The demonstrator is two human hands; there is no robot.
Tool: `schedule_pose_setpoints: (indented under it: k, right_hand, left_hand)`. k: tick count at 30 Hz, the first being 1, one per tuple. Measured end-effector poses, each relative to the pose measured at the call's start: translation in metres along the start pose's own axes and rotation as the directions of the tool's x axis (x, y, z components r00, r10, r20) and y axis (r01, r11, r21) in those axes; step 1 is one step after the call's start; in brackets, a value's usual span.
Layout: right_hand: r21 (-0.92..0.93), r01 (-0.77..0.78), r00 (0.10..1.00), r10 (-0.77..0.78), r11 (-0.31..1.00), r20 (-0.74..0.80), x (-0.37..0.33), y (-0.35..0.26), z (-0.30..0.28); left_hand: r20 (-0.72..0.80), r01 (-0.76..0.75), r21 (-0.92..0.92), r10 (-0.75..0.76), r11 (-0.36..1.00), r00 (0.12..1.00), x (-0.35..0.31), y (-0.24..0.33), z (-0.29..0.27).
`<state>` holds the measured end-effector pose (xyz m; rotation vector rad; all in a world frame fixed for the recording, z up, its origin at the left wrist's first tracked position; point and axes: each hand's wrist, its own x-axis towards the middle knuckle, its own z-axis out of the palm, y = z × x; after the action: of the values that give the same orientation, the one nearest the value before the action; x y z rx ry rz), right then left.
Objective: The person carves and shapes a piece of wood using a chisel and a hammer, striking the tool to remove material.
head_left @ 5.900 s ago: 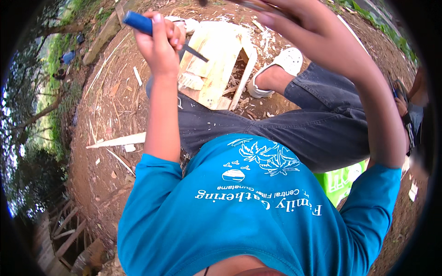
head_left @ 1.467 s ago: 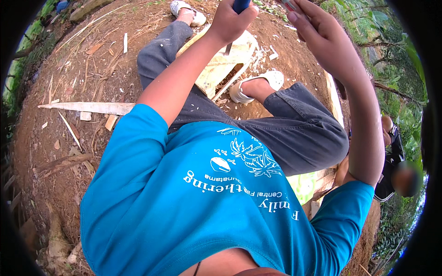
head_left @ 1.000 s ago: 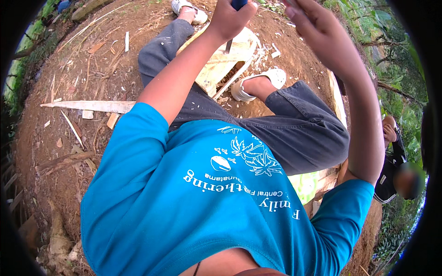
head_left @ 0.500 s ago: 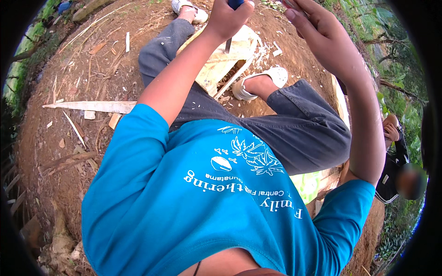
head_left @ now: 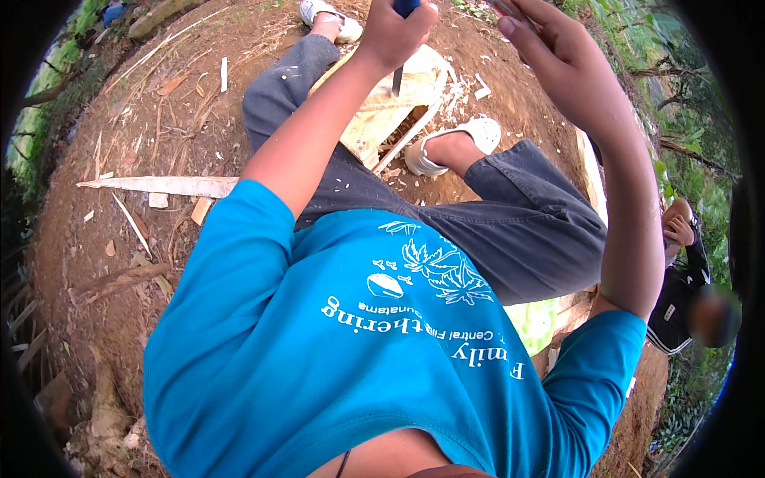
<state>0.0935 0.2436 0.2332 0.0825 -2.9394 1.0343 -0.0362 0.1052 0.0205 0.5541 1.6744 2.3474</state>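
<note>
My left hand (head_left: 396, 36) is wrapped round the blue handle of a chisel (head_left: 397, 82). Its dark metal blade points down and meets the top of a pale carved block of wood (head_left: 370, 123), which sits between my legs. A dark gap shows along the block's near right side. At the upper edge of the view, my right hand (head_left: 558, 56) is raised to the right of the chisel, its fingers closed round a thin greyish object (head_left: 502, 8). Most of that object lies outside the picture, so its kind does not show.
Wood shavings (head_left: 458, 92) litter the brown soil around the block. A long pointed piece of pale wood (head_left: 175, 186) lies to the left, beside small offcuts (head_left: 158, 200). White shoes (head_left: 480, 137) are on my feet. Another person (head_left: 681, 295) in dark clothes is at the far right, near green plants.
My right hand and the object in it have shifted very slightly; the red seen at its end before now looks greyish. The chisel stays against the wood.
</note>
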Motion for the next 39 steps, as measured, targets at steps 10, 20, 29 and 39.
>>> schedule_pose_setpoints:
  k: [10,20,29,39]
  right_hand:
    - [0.176,-0.223,0.974,0.226,0.959,0.006,-0.008,-0.011,-0.015]
    - [0.204,-0.065,0.998,0.06,0.977,0.028,-0.01,-0.011,-0.021]
    - [0.165,-0.106,0.993,0.096,0.981,0.071,-0.006,-0.024,-0.023]
    - [-0.105,0.101,0.992,-0.092,0.989,0.084,0.009,0.001,-0.009]
  left_hand:
    - [0.062,-0.022,0.025,0.02,0.999,0.998,-0.004,0.026,0.005]
    - [0.026,0.026,0.031,-0.027,0.999,0.999,-0.004,0.016,-0.005]
    - [0.133,-0.342,0.201,0.32,0.918,0.938,0.004,0.007,-0.005]
    - [0.151,-0.361,0.214,0.334,0.908,0.93,0.009,-0.003,-0.011]
